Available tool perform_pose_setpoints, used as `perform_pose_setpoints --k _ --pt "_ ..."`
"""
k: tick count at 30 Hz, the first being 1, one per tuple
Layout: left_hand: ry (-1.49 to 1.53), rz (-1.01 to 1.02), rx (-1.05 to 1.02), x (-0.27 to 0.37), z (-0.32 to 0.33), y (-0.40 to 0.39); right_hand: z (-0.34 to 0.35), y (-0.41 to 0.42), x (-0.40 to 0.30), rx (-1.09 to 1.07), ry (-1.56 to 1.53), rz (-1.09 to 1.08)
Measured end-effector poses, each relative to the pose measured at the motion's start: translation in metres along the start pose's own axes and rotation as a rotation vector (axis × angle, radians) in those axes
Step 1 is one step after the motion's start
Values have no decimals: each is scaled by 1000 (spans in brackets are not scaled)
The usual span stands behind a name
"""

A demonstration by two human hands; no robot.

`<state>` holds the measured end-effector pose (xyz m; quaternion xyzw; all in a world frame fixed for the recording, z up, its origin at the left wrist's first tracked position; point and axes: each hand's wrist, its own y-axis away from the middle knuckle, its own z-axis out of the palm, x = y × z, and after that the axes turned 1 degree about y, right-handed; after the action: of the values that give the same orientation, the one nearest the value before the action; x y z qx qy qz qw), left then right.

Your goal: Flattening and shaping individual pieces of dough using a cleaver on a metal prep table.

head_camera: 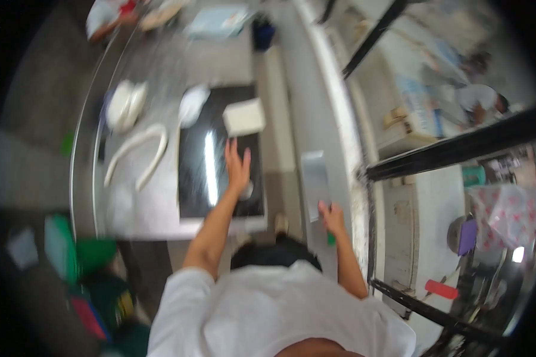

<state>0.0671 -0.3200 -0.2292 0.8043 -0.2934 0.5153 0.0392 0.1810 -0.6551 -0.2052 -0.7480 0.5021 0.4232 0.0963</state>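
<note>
My right hand grips a cleaver-like knife with a broad metal blade and a green handle; the blade points away from me, right of the table. My left hand is over a glossy black board, fingers spread, holding nothing. Just beyond its fingertips lies a pale, cream-coloured block. A small whitish round thing is beside my left wrist, partly hidden. At the board's far left corner sits a blurred white bundle. Left of the board, a long pale dough-like rope lies bent in a curve.
Large pale, smooth lumps sit near the left edge of the metal table. A light-blue package is at its far end, near another person's arm. A black-barred frame runs along the right. Green containers stand lower left.
</note>
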Motion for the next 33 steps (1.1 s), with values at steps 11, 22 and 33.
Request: perform_pose_setpoints --k 11,22,33 --pt "-583 -16 -18 22 -22 56 81 -103 -115 -844 366 -513" --pt "-766 200 -453 22 -33 -6 82 -96 -150 -617 624 -583" --pt "-634 483 -712 12 -31 -22 103 -71 -137 -590 502 -340"
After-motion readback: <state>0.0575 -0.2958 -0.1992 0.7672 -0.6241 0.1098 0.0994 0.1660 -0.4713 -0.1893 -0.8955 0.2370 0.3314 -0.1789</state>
